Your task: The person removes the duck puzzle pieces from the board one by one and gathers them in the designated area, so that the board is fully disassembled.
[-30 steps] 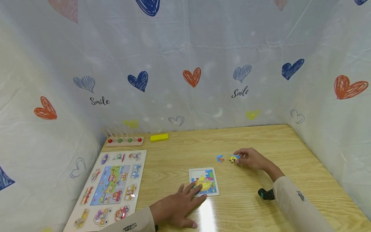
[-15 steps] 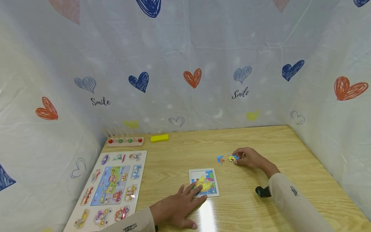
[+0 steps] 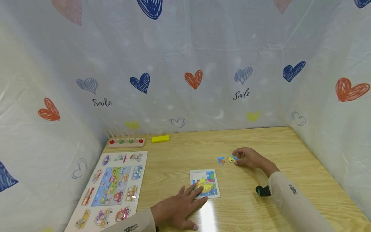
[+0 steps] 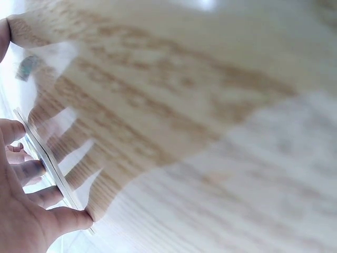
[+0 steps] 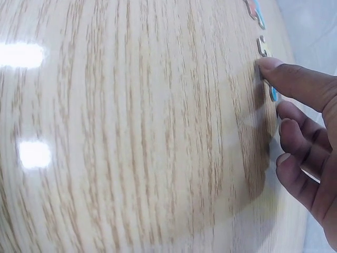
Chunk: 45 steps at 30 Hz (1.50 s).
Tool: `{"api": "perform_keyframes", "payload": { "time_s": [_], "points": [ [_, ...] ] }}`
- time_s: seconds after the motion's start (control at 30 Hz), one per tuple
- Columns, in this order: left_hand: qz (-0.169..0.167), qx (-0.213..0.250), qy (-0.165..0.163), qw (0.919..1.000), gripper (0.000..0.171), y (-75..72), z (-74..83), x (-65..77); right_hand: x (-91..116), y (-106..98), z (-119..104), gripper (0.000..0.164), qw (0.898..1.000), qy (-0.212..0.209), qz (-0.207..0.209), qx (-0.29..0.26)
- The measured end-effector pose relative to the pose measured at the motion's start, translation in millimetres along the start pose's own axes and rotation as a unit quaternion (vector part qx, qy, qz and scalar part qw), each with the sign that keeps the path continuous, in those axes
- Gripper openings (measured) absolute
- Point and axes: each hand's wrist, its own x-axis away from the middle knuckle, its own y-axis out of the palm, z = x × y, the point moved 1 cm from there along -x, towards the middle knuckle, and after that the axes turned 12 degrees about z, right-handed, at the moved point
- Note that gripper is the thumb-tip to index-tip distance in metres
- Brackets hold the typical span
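Observation:
My left hand (image 3: 181, 206) lies with fingers spread over the lower left of a small framed jigsaw puzzle (image 3: 213, 183). Its fingertips touch the puzzle; the left wrist view also shows the fingers (image 4: 45, 197) along the board's edge. A yellow chick is on the puzzle picture, and a pale gap shows at its upper left. Farther right, my right hand (image 3: 250, 158) pinches a yellow and blue puzzle piece (image 3: 232, 159) between thumb and fingers, low at the table. Just left of that piece lies a blue and orange puzzle piece (image 3: 221, 160).
A large vehicle peg puzzle board (image 3: 111, 187) lies at the left. Behind it stand a wooden peg stand (image 3: 126, 144) with red and green beads and a yellow block (image 3: 160, 139). Heart-printed curtains (image 3: 174, 96) enclose the wooden table (image 3: 174, 154).
My right hand has moved slightly left, bringing the yellow and blue puzzle piece a little closer to the blue and orange one. The left hand has stayed on the framed puzzle.

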Motion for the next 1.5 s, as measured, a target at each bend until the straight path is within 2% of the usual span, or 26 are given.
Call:
{"api": "perform_keyframes", "payload": {
  "time_s": [0.2,0.43,0.8,1.0,1.2,1.5],
  "points": [
    [0.000,-0.007,0.002,1.0000,0.086,4.5,-0.9,-1.6,1.7,-2.4,1.2,0.030,1.000,0.004,0.002,0.007],
    [0.002,-0.028,0.007,0.9996,0.088,3.1,-0.5,-2.2,1.1,-2.3,1.6,0.028,1.000,-0.002,-0.002,0.001],
    [-0.005,-0.023,0.006,0.9997,0.087,1.8,-0.8,-1.8,-0.3,-0.3,3.2,0.028,1.000,-0.004,0.002,0.004],
    [0.002,-0.021,0.007,0.9997,0.087,2.2,-0.3,-1.2,1.3,-0.5,2.4,0.035,1.000,-0.009,0.006,0.013],
    [0.003,-0.016,0.007,0.9998,0.086,2.1,0.7,0.2,3.9,-0.9,0.9,0.046,1.000,0.010,0.004,0.014],
    [0.001,-0.019,0.003,0.9998,0.088,3.0,0.2,-0.8,3.0,1.6,-9.5,0.040,1.000,-0.018,0.017,-0.007]
  ]
}}
